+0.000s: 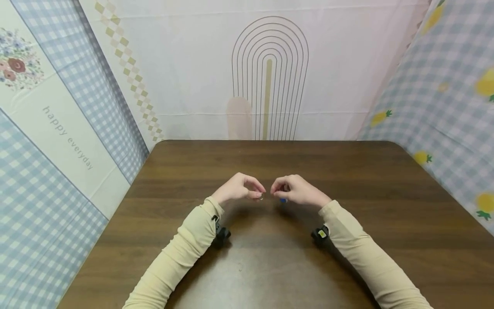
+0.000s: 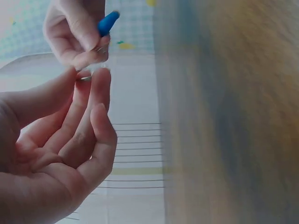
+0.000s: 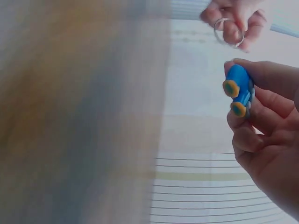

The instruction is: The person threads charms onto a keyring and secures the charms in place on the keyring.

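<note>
Above the middle of the table, both hands face each other with a small gap between their fingertips. My left hand (image 1: 240,188) pinches a thin silver metal ring (image 3: 216,35) between thumb and fingertips. Between the thumb and fingers of my right hand (image 1: 296,190) is a small blue figurine (image 3: 239,74) with two round orange ends, like a keychain charm. Part of the figurine sticks out past the right hand in the left wrist view, and the fingers hide the rest. The ring shows only as a small glint in the head view.
A brown wood-grain table (image 1: 247,274) spreads beneath both hands. Behind it hangs a white cloth (image 1: 193,64) with an arch pattern. Checked cloths stand at the left (image 1: 50,180) and right (image 1: 432,116). Each wrist carries a small black camera (image 1: 221,235).
</note>
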A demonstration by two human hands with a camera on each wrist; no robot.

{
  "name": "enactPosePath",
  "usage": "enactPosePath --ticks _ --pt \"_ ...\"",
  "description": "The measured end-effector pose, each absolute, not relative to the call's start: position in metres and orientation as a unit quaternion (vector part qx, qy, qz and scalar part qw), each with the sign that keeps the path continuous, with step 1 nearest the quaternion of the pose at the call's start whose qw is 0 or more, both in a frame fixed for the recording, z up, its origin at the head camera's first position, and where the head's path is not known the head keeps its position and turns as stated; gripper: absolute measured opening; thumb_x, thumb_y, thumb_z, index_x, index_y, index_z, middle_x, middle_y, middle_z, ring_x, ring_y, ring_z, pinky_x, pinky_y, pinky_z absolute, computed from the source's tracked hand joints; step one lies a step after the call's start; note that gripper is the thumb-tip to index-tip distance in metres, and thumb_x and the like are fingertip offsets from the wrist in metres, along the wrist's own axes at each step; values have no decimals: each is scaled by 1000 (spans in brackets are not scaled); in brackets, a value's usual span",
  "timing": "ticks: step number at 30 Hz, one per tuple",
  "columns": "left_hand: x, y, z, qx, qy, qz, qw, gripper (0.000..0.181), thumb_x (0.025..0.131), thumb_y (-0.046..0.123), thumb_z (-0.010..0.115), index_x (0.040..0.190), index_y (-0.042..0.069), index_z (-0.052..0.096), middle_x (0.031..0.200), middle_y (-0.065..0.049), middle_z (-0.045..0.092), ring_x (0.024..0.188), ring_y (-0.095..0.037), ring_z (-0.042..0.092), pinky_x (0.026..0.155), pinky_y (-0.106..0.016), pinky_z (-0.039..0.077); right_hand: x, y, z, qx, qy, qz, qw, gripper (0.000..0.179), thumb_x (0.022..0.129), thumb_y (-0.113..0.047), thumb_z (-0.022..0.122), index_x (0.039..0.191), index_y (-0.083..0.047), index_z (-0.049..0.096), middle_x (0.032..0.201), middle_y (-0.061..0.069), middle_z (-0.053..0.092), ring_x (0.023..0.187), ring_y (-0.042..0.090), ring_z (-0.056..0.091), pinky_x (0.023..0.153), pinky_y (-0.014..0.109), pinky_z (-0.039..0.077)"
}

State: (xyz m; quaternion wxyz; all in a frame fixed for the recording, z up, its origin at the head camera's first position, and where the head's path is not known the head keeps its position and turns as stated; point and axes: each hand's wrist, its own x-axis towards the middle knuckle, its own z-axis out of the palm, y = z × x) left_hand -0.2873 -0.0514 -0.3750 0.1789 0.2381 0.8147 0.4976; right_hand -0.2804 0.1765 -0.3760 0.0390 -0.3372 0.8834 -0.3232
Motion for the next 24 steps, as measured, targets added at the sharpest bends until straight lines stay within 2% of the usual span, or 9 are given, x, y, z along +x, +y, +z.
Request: enactPosePath --ticks 7,10,12,15,18,21,24 --pt "-288 -49 -361 224 813 523 123 20 84 1 71 104 -3 71 94 -18 74 84 -17 71 78 -24 55 -280 171 -360 -303 875 -378 -21 8 89 -12 69 93 -6 71 73 0 65 63 10 51 58 22 41" --pt "-287 -49 -357 219 816 525 104 20 85 4 71 104 -2 72 97 -17 74 85 -15 71 79 -25 54 -279 170 -354 -299 872 -386 -40 6 88 -12 70 92 -8 71 75 1 65 64 13 50 58 22 41" --pt "-287 -48 -355 213 814 532 95 19 86 6 71 103 -1 72 98 -17 74 84 -13 70 82 -31 56 -279 170 -350 -294 871 -392 -46 4 88 -11 70 92 -10 72 76 2 66 65 15 51 58 22 40" --pt "-287 -47 -351 207 803 552 84 18 87 8 70 103 -2 72 95 -17 74 86 -20 71 85 -37 56 -279 170 -347 -285 868 -404 -56 4 88 -10 70 92 -11 72 79 4 67 66 16 52 57 23 40" --pt "-288 -45 -349 201 789 575 77 18 89 9 68 103 -3 71 89 -14 74 86 -23 70 83 -33 55 -279 170 -343 -275 866 -411 -77 4 89 -12 70 92 -14 72 80 3 67 67 16 51 58 23 39" --pt "-288 -43 -347 193 772 600 81 19 90 11 68 102 -3 70 82 -7 74 83 -18 70 79 -26 54 -277 170 -342 -267 866 -410 -105 5 89 -14 70 93 -15 72 82 3 66 69 16 49 60 23 38" --pt "-288 -42 -347 189 755 621 87 18 90 12 68 100 -3 69 80 -1 73 82 -17 70 80 -29 55 -276 169 -342 -258 865 -410 -130 5 89 -13 70 94 -15 72 84 2 67 70 15 47 61 22 38"
